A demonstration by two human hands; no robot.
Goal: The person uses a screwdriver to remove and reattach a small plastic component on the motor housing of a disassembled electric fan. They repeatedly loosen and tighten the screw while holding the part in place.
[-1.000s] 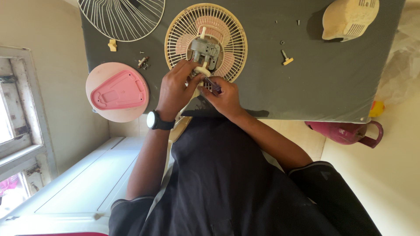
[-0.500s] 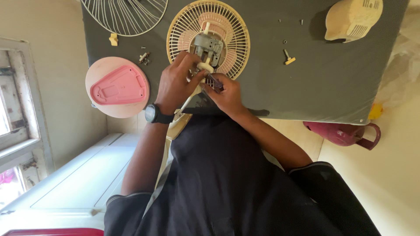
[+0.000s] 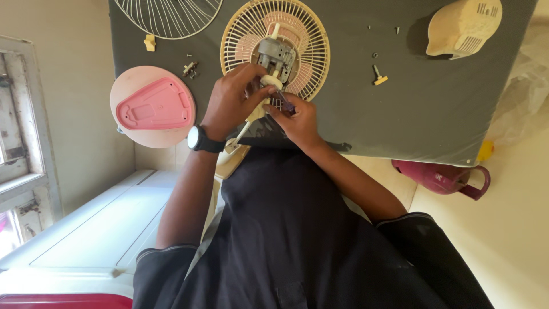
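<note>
While our left hand (image 3: 234, 97) grips the cream neck under the fan motor (image 3: 275, 54), right-hand fingers (image 3: 280, 110) pinch a purple screwdriver (image 3: 286, 102) just beside it; we judge a fastener is being worked, calling for steady tip alignment over the desk (image 3: 400, 114).

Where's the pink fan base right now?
In the head view, the pink fan base lies at the left edge of the grey table, left of the left hand.
</note>
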